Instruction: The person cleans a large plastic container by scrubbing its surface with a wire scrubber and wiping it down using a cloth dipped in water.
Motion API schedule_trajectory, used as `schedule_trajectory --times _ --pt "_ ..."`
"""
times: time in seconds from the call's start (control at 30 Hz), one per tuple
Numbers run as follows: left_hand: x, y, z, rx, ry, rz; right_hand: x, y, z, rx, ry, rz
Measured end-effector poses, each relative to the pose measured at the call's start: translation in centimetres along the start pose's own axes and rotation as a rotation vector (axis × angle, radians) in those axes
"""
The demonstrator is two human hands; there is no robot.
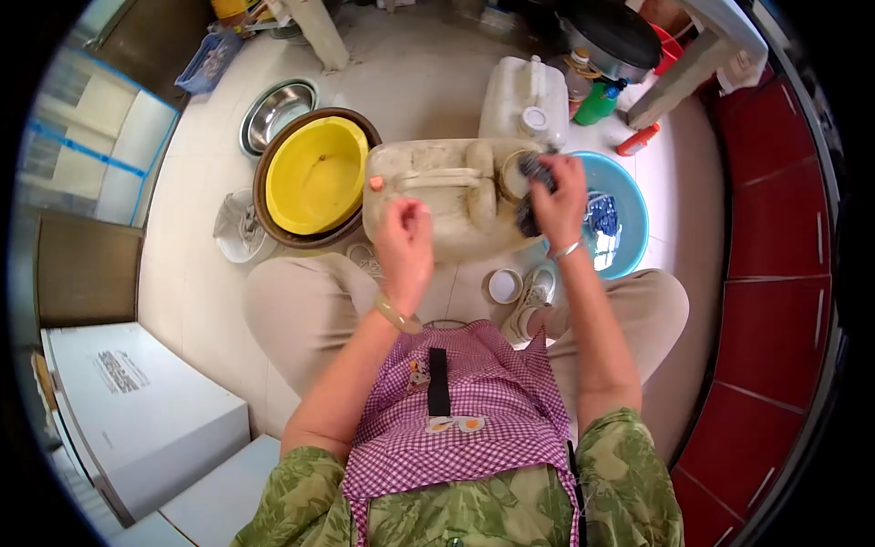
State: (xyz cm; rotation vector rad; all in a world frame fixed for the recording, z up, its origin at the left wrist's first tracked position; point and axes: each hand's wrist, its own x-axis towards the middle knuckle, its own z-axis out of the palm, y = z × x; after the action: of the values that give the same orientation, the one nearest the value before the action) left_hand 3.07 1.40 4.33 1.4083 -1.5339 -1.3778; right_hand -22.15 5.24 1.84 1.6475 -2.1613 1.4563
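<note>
A large, dirty off-white plastic jug [428, 223] lies in front of me between my knees, its handle on top. My right hand [562, 196] is closed around a dark grey, crumpled scrubber [529, 191], blurred by motion, against the round mouth [513, 175] of the jug at its right end. My left hand [407, 239], slightly blurred, is above the jug's near left side with its fingers curled in and nothing visible in them. A small orange-pink piece [375, 183] shows at the jug's left corner. A round white cap [504, 286] lies on the floor by my shoe.
On the right stands a light blue basin [635, 228] with water and dark blue cloth. A second jug [509, 96] is behind. To the left are a yellow basin [314, 196] inside a brown one, a steel bowl [264, 114] and a white bucket [251, 246]. Red cabinets [775, 228] line the right.
</note>
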Motion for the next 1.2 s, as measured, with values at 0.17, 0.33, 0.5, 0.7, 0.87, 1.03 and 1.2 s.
schedule_trajectory --times 0.17,0.33,0.5,0.7,0.87,1.03,1.2 --pt "4.0 -0.8 5.7 -0.858 -0.008 -0.305 -3.6 -4.7 -1.5 -0.090 0.019 -0.128" --pt "9.2 -1.5 8.8 -1.250 0.025 -0.405 -6.2 -4.0 1.1 -0.237 -0.069 -0.126" --pt "9.7 -2.4 8.2 -1.184 -0.007 -0.314 -8.6 -0.9 -1.4 -0.161 0.095 0.195" --pt "9.0 -2.7 9.0 -1.323 -0.073 -0.301 -6.3 -1.5 0.9 -0.152 0.087 0.120" --pt "8.8 -2.4 11.2 -1.314 0.007 -0.244 -6.0 0.4 1.3 -0.072 0.289 0.252" --pt "8.6 -2.9 10.4 -1.293 -0.020 -0.225 -7.0 -2.4 0.6 -0.199 0.115 0.112" --pt "8.2 -2.9 10.6 -1.261 -0.037 -0.180 -5.8 -4.0 3.0 -0.298 0.113 0.173"
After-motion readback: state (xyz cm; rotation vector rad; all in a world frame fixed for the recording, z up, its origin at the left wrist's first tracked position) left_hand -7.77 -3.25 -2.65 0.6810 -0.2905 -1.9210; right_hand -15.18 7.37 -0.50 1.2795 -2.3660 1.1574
